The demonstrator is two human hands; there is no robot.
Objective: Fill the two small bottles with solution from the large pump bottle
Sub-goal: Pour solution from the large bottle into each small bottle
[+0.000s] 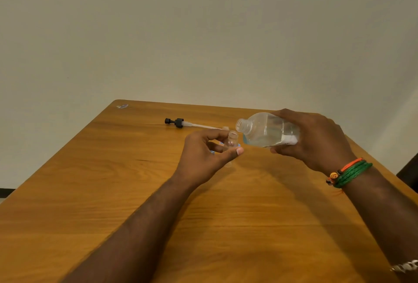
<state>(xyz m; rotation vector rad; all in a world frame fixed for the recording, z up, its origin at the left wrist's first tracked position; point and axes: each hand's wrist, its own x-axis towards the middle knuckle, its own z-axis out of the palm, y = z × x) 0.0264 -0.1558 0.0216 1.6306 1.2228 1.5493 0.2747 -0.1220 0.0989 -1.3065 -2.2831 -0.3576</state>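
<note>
My right hand point(314, 140) grips the large clear bottle point(264, 130), tipped on its side with its open neck pointing left; clear liquid lies along its lower side. My left hand point(203, 154) holds one small clear bottle point(232, 141) upright between thumb and fingers, its open mouth just below and left of the large bottle's neck. A second small bottle point(225, 128) shows only as a rim behind the first, mostly hidden. The black pump head with its white dip tube point(181, 123) lies flat on the table at the back.
The wooden table point(113, 192) fills the lower view, with a plain wall behind it. A small bluish scrap point(122, 106) lies near the far left corner. Something small and blue point(212, 151) peeks out under my left hand's fingers. A dark object point(409, 174) stands past the right edge.
</note>
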